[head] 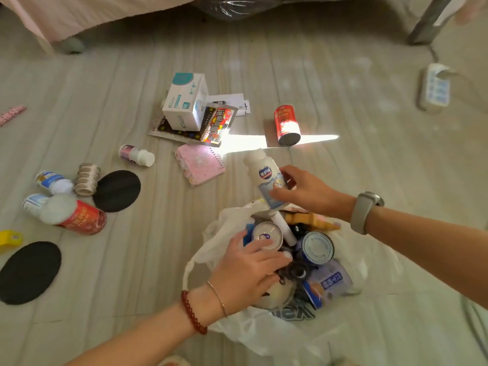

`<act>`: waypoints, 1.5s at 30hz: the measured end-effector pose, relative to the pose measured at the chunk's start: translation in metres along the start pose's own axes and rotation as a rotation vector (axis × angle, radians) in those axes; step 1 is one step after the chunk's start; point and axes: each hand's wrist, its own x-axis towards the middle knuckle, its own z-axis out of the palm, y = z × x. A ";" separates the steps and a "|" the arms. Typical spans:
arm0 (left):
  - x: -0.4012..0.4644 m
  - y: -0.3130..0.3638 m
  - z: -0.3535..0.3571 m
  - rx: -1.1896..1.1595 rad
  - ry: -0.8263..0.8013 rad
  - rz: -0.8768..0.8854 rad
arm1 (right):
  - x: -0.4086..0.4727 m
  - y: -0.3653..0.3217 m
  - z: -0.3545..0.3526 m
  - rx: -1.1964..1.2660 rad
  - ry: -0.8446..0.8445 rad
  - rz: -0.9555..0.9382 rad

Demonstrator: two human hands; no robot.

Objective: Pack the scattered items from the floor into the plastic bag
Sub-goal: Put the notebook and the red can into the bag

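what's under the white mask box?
The white mask box sits on a dark dotted packet and a red snack packet, with white cards behind. Anything beneath those packets is covered.

**Bag open, many items on the floor**

The white plastic bag point(227, 228) lies open on the floor, holding cans and packets. A white bottle point(266, 178) is tilted above its mouth. Outside lie a red can point(286, 125), a white box point(184, 101), a pink notebook point(200, 163) and two black pads point(116, 191).
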 end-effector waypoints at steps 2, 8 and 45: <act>-0.006 -0.011 0.005 0.039 0.104 -0.144 | -0.021 0.013 0.000 -0.043 -0.036 -0.018; 0.000 -0.046 -0.012 -0.300 0.019 -0.954 | -0.068 0.050 0.018 -0.542 -0.168 -0.276; -0.056 -0.233 -0.007 0.151 0.056 -0.942 | 0.160 -0.025 0.163 -0.899 -0.107 -0.143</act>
